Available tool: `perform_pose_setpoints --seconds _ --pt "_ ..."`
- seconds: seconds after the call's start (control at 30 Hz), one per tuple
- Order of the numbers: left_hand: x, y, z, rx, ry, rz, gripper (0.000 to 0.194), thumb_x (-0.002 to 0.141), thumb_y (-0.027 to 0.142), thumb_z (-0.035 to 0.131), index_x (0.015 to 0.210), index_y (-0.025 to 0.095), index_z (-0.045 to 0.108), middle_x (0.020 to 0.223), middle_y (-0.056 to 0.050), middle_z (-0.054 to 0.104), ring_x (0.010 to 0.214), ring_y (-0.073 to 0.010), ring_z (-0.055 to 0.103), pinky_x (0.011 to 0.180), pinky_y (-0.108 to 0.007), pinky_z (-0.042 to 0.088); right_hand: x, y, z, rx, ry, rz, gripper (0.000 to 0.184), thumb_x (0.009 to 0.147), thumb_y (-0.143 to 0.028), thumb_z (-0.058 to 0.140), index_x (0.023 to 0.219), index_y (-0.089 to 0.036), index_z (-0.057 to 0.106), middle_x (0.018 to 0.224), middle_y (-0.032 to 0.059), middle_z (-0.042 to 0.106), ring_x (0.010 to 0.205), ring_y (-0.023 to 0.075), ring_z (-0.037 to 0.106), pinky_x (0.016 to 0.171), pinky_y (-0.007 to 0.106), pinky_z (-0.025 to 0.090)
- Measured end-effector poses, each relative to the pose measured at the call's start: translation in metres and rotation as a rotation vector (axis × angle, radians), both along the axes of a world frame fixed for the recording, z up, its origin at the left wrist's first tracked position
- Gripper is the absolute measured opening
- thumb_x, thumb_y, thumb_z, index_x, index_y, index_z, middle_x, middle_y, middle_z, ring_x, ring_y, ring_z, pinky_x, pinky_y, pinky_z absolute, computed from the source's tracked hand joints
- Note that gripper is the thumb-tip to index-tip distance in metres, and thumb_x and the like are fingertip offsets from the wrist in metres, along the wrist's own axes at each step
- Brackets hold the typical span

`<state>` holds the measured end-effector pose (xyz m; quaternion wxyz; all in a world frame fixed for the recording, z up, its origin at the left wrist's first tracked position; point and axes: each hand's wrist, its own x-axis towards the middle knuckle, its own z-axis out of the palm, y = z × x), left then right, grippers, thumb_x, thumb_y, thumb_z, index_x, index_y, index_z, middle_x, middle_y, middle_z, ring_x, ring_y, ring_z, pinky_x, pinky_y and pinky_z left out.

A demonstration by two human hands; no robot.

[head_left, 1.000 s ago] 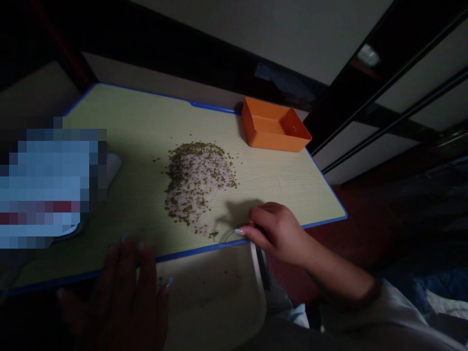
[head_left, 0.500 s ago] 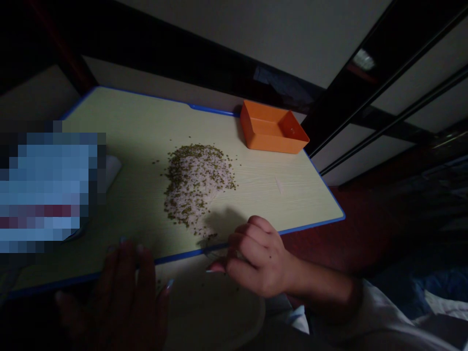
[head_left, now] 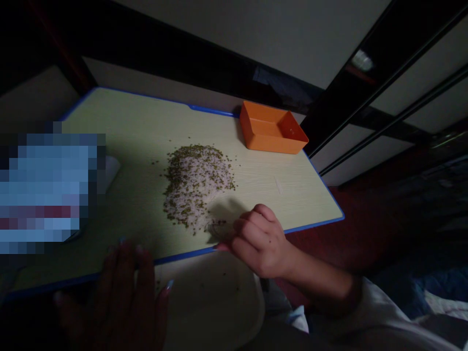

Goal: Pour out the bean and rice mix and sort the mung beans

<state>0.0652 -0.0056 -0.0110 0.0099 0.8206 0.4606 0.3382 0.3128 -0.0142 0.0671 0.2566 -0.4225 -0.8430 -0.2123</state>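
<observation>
Before you is a pale wood-grain tabletop with blue edging [head_left: 252,173]; below its near edge sits an off-white, rounded-corner bin [head_left: 215,312]. Your left hand [head_left: 124,287] spreads open, seemingly bare. The loose heap of green and whitish grains [head_left: 197,180], longer front to back, lies left of and beyond your nearer right hand [head_left: 259,241], fingers curled, contents unclear.

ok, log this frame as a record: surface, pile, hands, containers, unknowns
table: pale top, blue edging
pile: green and pale grains mixed, loose on the table
right hand: fingers curled, at near edge beside pile; grip unclear
left hand: fingers extended, in shadow by near edge
orange tray: on table, far right
pale container: below near edge, dark specks inside
unknown: pixelated object, left
</observation>
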Motion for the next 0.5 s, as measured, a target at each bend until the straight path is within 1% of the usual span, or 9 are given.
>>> perform_pose_setpoints --seconds 0.07,0.17,0.33,0.43,0.5 --pt "0.0 0.001 0.0 0.065 0.062 -0.021 0.072 0.085 0.028 0.05 0.149 0.015 0.022 0.161 -0.018 0.025 0.151 -0.0328 0.023 0.117 -0.069 0.028 0.006 0.0 0.0 -0.003 -0.019 -0.032 0.03 0.092 -0.029 0.066 0.065 -0.019 0.056 0.074 0.0016 0.055 0.076 0.0158 0.047 0.069 0.034 0.034" --pt "0.001 0.001 0.003 0.099 0.09 -0.022 0.072 0.084 0.026 0.05 0.149 0.014 0.021 0.162 -0.018 0.023 0.151 -0.033 0.022 0.117 -0.069 0.027 0.014 0.001 0.001 -0.009 -0.039 -0.063 0.031 0.093 -0.031 0.065 0.065 -0.019 0.057 0.074 0.0022 0.055 0.077 0.0161 0.048 0.07 0.034 0.035" --pt "0.002 0.0 0.006 0.092 0.09 -0.026 0.073 0.084 0.026 0.05 0.15 0.014 0.019 0.162 -0.017 0.02 0.151 -0.0339 0.022 0.116 -0.068 0.031 0.029 0.001 0.0 -0.014 -0.064 -0.07 0.029 0.094 -0.031 0.063 0.068 -0.019 0.058 0.078 0.0037 0.056 0.079 0.017 0.049 0.071 0.034 0.036" --pt "0.002 0.0 0.005 0.087 0.067 -0.028 0.072 0.084 0.026 0.048 0.15 0.015 0.019 0.163 -0.015 0.019 0.151 -0.0335 0.022 0.117 -0.067 0.03 0.037 0.0 -0.001 -0.028 -0.063 -0.084 0.027 0.095 -0.033 0.061 0.071 -0.019 0.059 0.081 0.004 0.057 0.08 0.0168 0.05 0.071 0.034 0.036" --pt "0.001 0.001 0.002 0.031 0.022 -0.02 0.072 0.084 0.029 0.049 0.15 0.019 0.02 0.163 -0.011 0.019 0.15 -0.0335 0.024 0.117 -0.067 0.031 0.042 -0.001 -0.002 -0.035 -0.058 -0.094 0.028 0.095 -0.034 0.061 0.071 -0.02 0.059 0.08 0.0035 0.056 0.08 0.0168 0.05 0.071 0.034 0.037"
